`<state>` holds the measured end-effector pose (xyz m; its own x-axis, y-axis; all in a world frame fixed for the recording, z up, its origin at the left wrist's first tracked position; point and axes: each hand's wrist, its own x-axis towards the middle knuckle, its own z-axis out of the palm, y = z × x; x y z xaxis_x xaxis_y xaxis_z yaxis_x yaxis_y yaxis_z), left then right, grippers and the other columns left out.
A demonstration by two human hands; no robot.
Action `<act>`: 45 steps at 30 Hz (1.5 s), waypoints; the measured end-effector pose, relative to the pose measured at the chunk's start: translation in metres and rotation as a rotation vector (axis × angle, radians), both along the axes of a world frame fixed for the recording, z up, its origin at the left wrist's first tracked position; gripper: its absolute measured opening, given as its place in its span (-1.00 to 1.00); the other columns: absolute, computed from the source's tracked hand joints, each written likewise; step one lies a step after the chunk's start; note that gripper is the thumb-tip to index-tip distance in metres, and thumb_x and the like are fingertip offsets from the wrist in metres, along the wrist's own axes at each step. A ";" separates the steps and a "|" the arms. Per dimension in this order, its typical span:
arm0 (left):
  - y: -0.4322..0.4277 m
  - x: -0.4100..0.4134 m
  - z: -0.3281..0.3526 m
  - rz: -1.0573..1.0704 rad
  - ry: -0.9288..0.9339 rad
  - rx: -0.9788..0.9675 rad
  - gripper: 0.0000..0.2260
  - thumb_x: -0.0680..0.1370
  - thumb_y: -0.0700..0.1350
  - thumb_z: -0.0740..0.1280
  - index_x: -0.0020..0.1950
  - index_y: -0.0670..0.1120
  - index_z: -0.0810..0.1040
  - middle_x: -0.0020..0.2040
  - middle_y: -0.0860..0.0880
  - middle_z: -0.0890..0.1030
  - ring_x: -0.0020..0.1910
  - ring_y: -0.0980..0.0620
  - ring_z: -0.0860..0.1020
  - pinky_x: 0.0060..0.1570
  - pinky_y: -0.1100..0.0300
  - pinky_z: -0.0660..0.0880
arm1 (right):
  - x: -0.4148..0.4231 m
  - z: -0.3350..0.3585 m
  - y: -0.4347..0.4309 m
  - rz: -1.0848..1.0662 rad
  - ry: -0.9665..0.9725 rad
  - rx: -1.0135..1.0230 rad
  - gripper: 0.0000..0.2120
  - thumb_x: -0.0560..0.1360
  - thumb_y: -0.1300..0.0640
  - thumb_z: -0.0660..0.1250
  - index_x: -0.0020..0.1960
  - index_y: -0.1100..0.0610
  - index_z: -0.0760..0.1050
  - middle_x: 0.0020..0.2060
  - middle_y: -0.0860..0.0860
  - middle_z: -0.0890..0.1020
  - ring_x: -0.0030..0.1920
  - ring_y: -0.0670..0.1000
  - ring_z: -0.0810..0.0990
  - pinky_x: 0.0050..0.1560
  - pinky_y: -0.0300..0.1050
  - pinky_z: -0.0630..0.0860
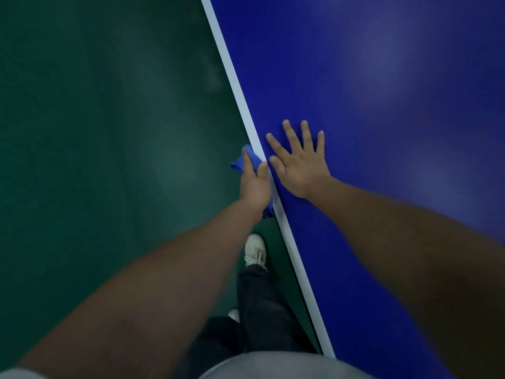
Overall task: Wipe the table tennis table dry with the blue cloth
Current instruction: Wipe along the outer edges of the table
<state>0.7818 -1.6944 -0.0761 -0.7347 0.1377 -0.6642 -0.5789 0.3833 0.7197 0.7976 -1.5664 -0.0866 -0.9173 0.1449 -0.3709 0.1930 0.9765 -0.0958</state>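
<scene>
**While working the side edge: mid-wipe, finish unproven**

Grips the blue cloth (240, 161) in the curled fingers of the left hand (255, 184), against the table tennis table (382, 105) edge, at 9 o'clock from the right hand (297, 162). Rests that hand flat, fingers spread. Cannot tell wet from glare; probably mid-task, 12 o'clock stretch likely left.

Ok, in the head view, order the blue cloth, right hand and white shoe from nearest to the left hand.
1. blue cloth: gripped in the left hand.
2. right hand: flat on the table, alongside.
3. white shoe: below, on the floor.
</scene>
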 end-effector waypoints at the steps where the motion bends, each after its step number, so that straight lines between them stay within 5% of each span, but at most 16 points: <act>1: 0.001 0.011 0.000 0.035 -0.016 0.013 -0.49 0.73 0.01 0.06 0.63 0.17 -0.09 0.49 -0.12 0.34 0.24 0.03 0.37 0.16 0.18 0.28 | 0.002 0.000 -0.002 0.002 0.005 0.012 -0.46 0.65 -0.25 -0.28 0.59 -0.22 -0.31 0.61 -0.01 -0.30 0.58 0.23 -0.33 0.51 0.38 -0.29; 5: -0.005 0.075 -0.004 0.092 -0.186 -0.011 -0.50 0.72 0.05 0.05 0.61 0.27 -0.07 0.50 -0.04 0.33 0.24 0.07 0.36 0.22 0.15 0.27 | 0.006 -0.003 -0.002 -0.013 0.048 0.003 -0.47 0.66 -0.25 -0.27 0.60 -0.23 -0.26 0.62 -0.01 -0.23 0.59 0.24 -0.28 0.51 0.39 -0.25; 9: -0.010 0.087 0.001 0.051 -0.223 -0.057 -0.51 0.73 0.01 0.05 0.60 0.26 -0.07 0.04 0.11 0.48 -0.11 0.22 0.44 -0.06 0.21 0.40 | 0.004 -0.003 -0.002 -0.017 0.056 -0.019 -0.46 0.64 -0.25 -0.29 0.60 -0.23 -0.24 0.63 0.00 -0.21 0.59 0.24 -0.27 0.51 0.39 -0.26; 14: 0.000 0.033 -0.008 0.084 -0.136 0.034 -0.50 0.73 0.00 0.07 0.62 0.19 -0.05 0.48 0.06 0.29 0.42 0.06 0.31 0.39 0.11 0.28 | 0.002 -0.001 -0.002 -0.017 0.034 -0.037 -0.45 0.64 -0.27 -0.27 0.60 -0.23 -0.24 0.61 -0.01 -0.26 0.59 0.22 -0.31 0.50 0.38 -0.29; 20: 0.015 -0.086 -0.008 0.203 -0.104 0.086 -0.55 0.70 0.11 0.10 0.56 0.38 0.05 0.46 0.01 0.42 0.35 -0.10 0.47 0.38 -0.17 0.40 | 0.003 0.000 -0.002 -0.020 0.037 -0.037 -0.48 0.66 -0.25 -0.24 0.60 -0.23 -0.18 0.63 0.00 -0.16 0.60 0.22 -0.25 0.51 0.39 -0.23; 25: 0.024 -0.105 0.005 0.227 -0.119 0.080 -0.55 0.71 0.12 0.03 0.58 0.35 0.00 0.54 -0.02 0.32 0.44 -0.12 0.37 0.45 -0.17 0.31 | 0.003 0.001 -0.003 -0.033 0.026 -0.021 -0.48 0.66 -0.25 -0.26 0.60 -0.23 -0.10 0.64 0.00 -0.10 0.61 0.22 -0.19 0.52 0.39 -0.17; 29: 0.010 -0.063 0.012 0.174 -0.153 0.154 -0.54 0.74 0.00 0.00 0.61 0.26 -0.06 0.62 0.03 0.13 0.55 -0.02 0.19 0.48 0.03 0.17 | 0.001 0.002 -0.003 -0.037 -0.023 -0.003 -0.48 0.67 -0.24 -0.21 0.61 -0.22 -0.02 0.64 0.01 -0.04 0.62 0.22 -0.13 0.51 0.39 -0.09; 33: -0.003 -0.022 0.005 0.101 -0.185 0.150 -0.51 0.73 -0.07 0.06 0.54 0.33 -0.05 0.57 0.01 0.23 0.43 0.08 0.29 0.32 0.19 0.23 | 0.004 0.003 -0.003 -0.041 -0.060 0.017 -0.48 0.69 -0.24 -0.20 0.62 -0.19 -0.02 0.64 0.04 0.02 0.61 0.25 -0.02 0.46 0.40 0.00; 39: 0.011 -0.094 -0.008 0.088 -0.139 0.138 -0.45 0.70 -0.09 0.09 0.54 0.36 -0.09 0.50 0.04 0.19 0.38 0.08 0.30 0.36 0.16 0.26 | -0.029 0.016 0.002 0.004 -0.006 -0.063 -0.51 0.71 -0.17 -0.17 0.62 -0.14 0.01 0.63 0.07 0.05 0.62 0.20 -0.02 0.50 0.29 0.03; 42: 0.016 -0.147 -0.012 0.073 -0.091 0.118 -0.45 0.71 -0.06 0.10 0.57 0.33 -0.08 0.56 -0.12 0.20 0.42 -0.06 0.35 0.35 0.13 0.31 | -0.091 0.016 0.007 0.014 0.078 -0.111 -0.50 0.70 -0.15 -0.14 0.62 -0.09 0.01 0.63 0.06 0.03 0.62 0.16 -0.07 0.57 0.25 0.02; 45: 0.023 -0.205 -0.007 0.056 -0.026 0.123 -0.47 0.72 -0.05 0.08 0.62 0.23 -0.09 0.58 -0.12 0.15 0.32 0.12 0.29 0.20 0.30 0.21 | -0.173 0.017 0.020 0.003 0.076 -0.097 -0.45 0.67 -0.21 -0.15 0.62 -0.08 -0.04 0.63 0.04 -0.03 0.62 0.14 -0.12 0.57 0.26 -0.03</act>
